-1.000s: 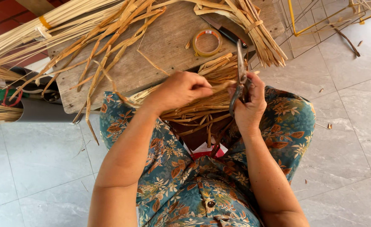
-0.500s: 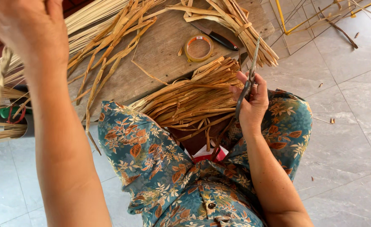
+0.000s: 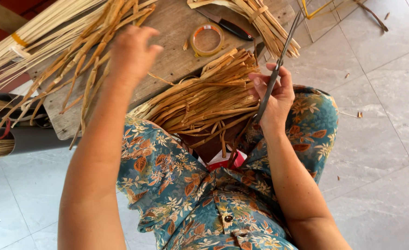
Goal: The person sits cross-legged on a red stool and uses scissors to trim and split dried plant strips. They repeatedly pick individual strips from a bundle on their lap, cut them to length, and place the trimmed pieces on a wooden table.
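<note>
Right hand [image 3: 275, 99] is clenched around a pair of scissors [image 3: 278, 60] — long dark blades closed and pointing up and away, tips over the far edge of the wooden desk [image 3: 176, 28]. Left hand [image 3: 132, 51] is raised over the desk, blurred, fingers [image 3: 149, 37] spread loose and grasping nothing; it hangs just above a loose spread of tan reed strips [image 3: 88, 60] that fan off the desk's left edge. A thick bundle of flat brown strips [image 3: 209, 97] lies across the lap on the blue floral dress [image 3: 167, 185], one end resting on the near edge of the desk, right beside the scissor hand. On the desk behind it: a roll of clear tape [image 3: 207, 40], a black-handled knife [image 3: 230, 27] just past the tape, and another tied bundle of strips [image 3: 255, 21] at the far right corner. Pale reeds [image 3: 37, 32] bound with a yellow band at upper left. Grey tile floor [image 3: 380, 120] with small scraps scattered on it.
</note>
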